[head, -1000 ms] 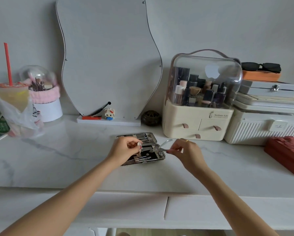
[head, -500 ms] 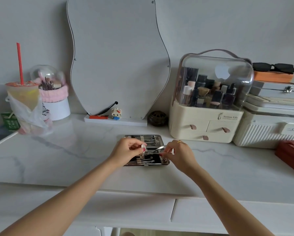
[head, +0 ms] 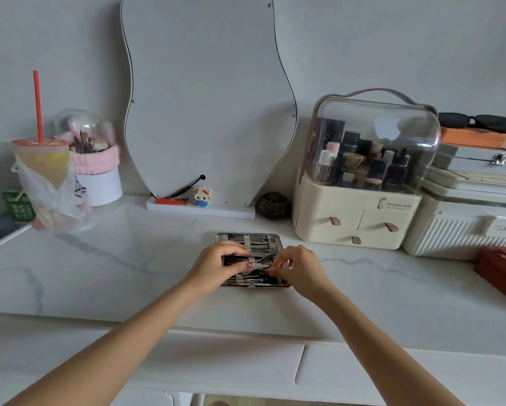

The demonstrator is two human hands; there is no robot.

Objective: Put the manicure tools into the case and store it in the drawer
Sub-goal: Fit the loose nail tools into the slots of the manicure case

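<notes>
Iced drink cup [head: 42, 162] far left; bare marble countertop [head: 105, 259] between it and the open manicure case [head: 247, 243]. Left hand [head: 216, 266] on case, fingers curled, pinching strap. Right hand [head: 300, 269] pinches silver tool [head: 262, 262] over case. Cosmetics organizer [head: 360, 200] beyond, right.

A wavy mirror [head: 208, 98] stands at the back edge of the bench [head: 99, 273]. At the back left corner sit a drink cup [head: 41, 162] with a red straw and a brush pot [head: 95, 165]. A makeup box [head: 360, 177] and sunglasses [head: 474, 123] occupy the back right.
</notes>
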